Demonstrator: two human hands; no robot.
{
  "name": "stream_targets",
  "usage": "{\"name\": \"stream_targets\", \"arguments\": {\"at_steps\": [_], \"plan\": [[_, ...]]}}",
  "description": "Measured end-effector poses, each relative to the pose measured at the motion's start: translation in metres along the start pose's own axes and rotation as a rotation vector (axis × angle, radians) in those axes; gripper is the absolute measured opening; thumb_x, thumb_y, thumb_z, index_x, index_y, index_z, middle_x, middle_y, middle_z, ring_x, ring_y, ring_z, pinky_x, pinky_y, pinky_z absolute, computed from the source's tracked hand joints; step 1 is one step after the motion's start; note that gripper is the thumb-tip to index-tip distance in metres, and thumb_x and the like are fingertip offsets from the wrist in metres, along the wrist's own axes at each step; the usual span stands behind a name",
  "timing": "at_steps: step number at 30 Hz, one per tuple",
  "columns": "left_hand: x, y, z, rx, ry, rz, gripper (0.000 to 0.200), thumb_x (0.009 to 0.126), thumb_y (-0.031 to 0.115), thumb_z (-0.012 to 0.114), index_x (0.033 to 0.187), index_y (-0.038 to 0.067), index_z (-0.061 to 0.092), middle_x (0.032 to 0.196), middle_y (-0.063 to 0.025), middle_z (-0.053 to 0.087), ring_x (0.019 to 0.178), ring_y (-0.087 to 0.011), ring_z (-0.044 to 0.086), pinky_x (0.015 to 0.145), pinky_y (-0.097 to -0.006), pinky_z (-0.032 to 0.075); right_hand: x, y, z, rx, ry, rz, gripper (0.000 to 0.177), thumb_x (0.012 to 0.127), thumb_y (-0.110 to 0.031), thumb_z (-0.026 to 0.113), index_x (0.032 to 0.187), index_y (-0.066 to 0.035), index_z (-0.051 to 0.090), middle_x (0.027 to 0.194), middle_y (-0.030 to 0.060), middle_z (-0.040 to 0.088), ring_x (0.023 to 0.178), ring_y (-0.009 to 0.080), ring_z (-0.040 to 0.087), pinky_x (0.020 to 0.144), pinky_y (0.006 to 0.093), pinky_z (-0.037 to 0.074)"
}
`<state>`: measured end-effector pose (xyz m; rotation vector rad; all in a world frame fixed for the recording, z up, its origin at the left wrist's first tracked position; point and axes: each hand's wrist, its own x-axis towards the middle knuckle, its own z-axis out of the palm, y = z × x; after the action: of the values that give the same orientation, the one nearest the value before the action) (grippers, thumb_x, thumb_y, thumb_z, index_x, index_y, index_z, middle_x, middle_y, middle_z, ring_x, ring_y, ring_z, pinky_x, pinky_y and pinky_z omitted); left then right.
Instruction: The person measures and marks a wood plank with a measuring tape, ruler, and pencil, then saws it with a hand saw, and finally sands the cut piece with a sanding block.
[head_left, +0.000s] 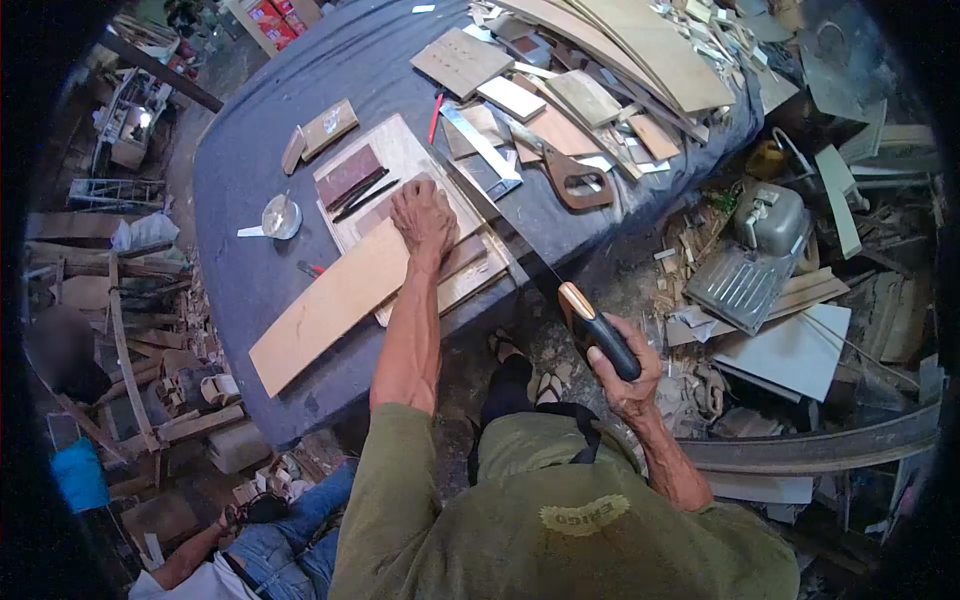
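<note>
My left hand presses down with bent fingers on the upper end of a long, pale wooden plank. Under the plank lie flat boards on the cloth-covered table. My right hand is wrapped round the black and orange handle of a handsaw, off the table's near edge. Its blade points up and left, passing just right of the boards. Close to my left fingers are two black pens and a dark reddish-brown block.
A second handsaw, a try square and a red pencil lie near piled wood offcuts. A small bowl stands left on the table. A person in jeans is at lower left. Scrap wood and a metal sink lie right.
</note>
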<state>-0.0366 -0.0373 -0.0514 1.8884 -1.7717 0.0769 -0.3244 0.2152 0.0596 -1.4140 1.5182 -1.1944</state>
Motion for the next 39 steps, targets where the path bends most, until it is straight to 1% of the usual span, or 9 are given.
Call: {"name": "stream_targets", "arguments": {"at_steps": [1, 4, 7, 10, 16, 22, 28, 31, 39], "plan": [[0.003, 0.003, -0.003, -0.014, -0.010, -0.066, 0.026, 0.090, 0.024, 0.063, 0.112, 0.011, 0.068, 0.117, -0.0126, 0.062, 0.115, -0.0348, 0.053, 0.099, -0.0490, 0.041, 0.000, 0.002, 0.000, -0.010, -0.001, -0.027, 0.046, 0.091, -0.015, 0.074, 0.134, -0.003, 0.061, 0.092, 0.0102, 0.073, 0.075, 0.0123, 0.069, 0.066, 0.0299, 0.055], [0.014, 0.004, -0.003, -0.046, -0.034, -0.242, 0.022, 0.090, 0.030, 0.065, 0.105, 0.016, 0.073, 0.110, -0.0088, 0.067, 0.112, -0.0332, 0.056, 0.097, -0.0484, 0.041, -0.003, 0.002, -0.003, 0.085, -0.059, 0.128, 0.050, 0.092, -0.016, 0.074, 0.138, -0.004, 0.060, 0.095, 0.0106, 0.073, 0.075, 0.0130, 0.069, 0.067, 0.0305, 0.056], [0.021, 0.001, 0.000, -0.063, -0.036, -0.318, 0.022, 0.088, 0.035, 0.068, 0.099, 0.018, 0.076, 0.106, -0.0070, 0.069, 0.110, -0.0312, 0.057, 0.098, -0.0485, 0.041, -0.006, 0.007, -0.001, 0.147, -0.093, 0.219, 0.053, 0.092, -0.016, 0.074, 0.141, -0.005, 0.058, 0.095, 0.0102, 0.072, 0.076, 0.0135, 0.069, 0.066, 0.0315, 0.056], [0.020, -0.002, 0.002, -0.066, -0.032, -0.302, 0.023, 0.086, 0.037, 0.069, 0.099, 0.018, 0.076, 0.109, -0.0066, 0.068, 0.110, -0.0303, 0.058, 0.099, -0.0487, 0.041, -0.005, -0.001, 0.002, 0.155, -0.100, 0.264, 0.052, 0.090, -0.012, 0.074, 0.139, -0.005, 0.059, 0.092, 0.0105, 0.073, 0.074, 0.0137, 0.070, 0.065, 0.0308, 0.056], [0.020, -0.002, 0.002, -0.102, -0.033, -0.314, 0.021, 0.087, 0.035, 0.069, 0.100, 0.020, 0.077, 0.110, -0.0049, 0.069, 0.112, -0.0306, 0.057, 0.101, -0.0490, 0.040, 0.001, -0.009, 0.007, -0.002, -0.055, 0.012, 0.052, 0.085, -0.006, 0.073, 0.135, -0.002, 0.063, 0.095, 0.0151, 0.076, 0.076, 0.0144, 0.073, 0.068, 0.0286, 0.057], [0.020, -0.005, 0.004, -0.078, -0.032, -0.302, 0.021, 0.087, 0.034, 0.068, 0.100, 0.019, 0.077, 0.111, -0.0054, 0.070, 0.111, -0.0316, 0.058, 0.100, -0.0494, 0.041, 0.001, -0.005, 0.009, 0.001, -0.048, -0.076, 0.052, 0.084, -0.004, 0.074, 0.135, 0.000, 0.062, 0.097, 0.0158, 0.076, 0.077, 0.0149, 0.074, 0.069, 0.0284, 0.058], [0.021, -0.005, 0.003, -0.071, -0.058, -0.295, 0.020, 0.088, 0.033, 0.068, 0.099, 0.018, 0.077, 0.111, -0.0061, 0.070, 0.111, -0.0319, 0.058, 0.099, -0.0502, 0.041, -0.001, -0.006, 0.008, 0.048, -0.063, 0.006, 0.053, 0.084, -0.004, 0.074, 0.136, 0.000, 0.062, 0.097, 0.0169, 0.076, 0.078, 0.0145, 0.074, 0.068, 0.0279, 0.057], [0.017, -0.002, 0.003, -0.075, -0.002, -0.262, 0.020, 0.089, 0.033, 0.068, 0.098, 0.018, 0.077, 0.109, -0.0066, 0.070, 0.111, -0.0319, 0.058, 0.098, -0.0505, 0.041, -0.002, -0.005, 0.007, 0.035, -0.052, -0.025, 0.054, 0.084, -0.004, 0.074, 0.136, 0.000, 0.062, 0.096, 0.0172, 0.076, 0.077, 0.0147, 0.074, 0.067, 0.0277, 0.057], [0.019, -0.002, 0.001, -0.087, -0.034, -0.291, 0.021, 0.087, 0.035, 0.070, 0.096, 0.018, 0.078, 0.107, -0.0076, 0.069, 0.111, -0.0321, 0.058, 0.099, -0.0497, 0.041, -0.007, -0.007, 0.006, 0.036, -0.036, -0.044, 0.055, 0.085, -0.004, 0.074, 0.138, -0.001, 0.060, 0.092, 0.0145, 0.075, 0.073, 0.0129, 0.071, 0.065, 0.0273, 0.055]]}}
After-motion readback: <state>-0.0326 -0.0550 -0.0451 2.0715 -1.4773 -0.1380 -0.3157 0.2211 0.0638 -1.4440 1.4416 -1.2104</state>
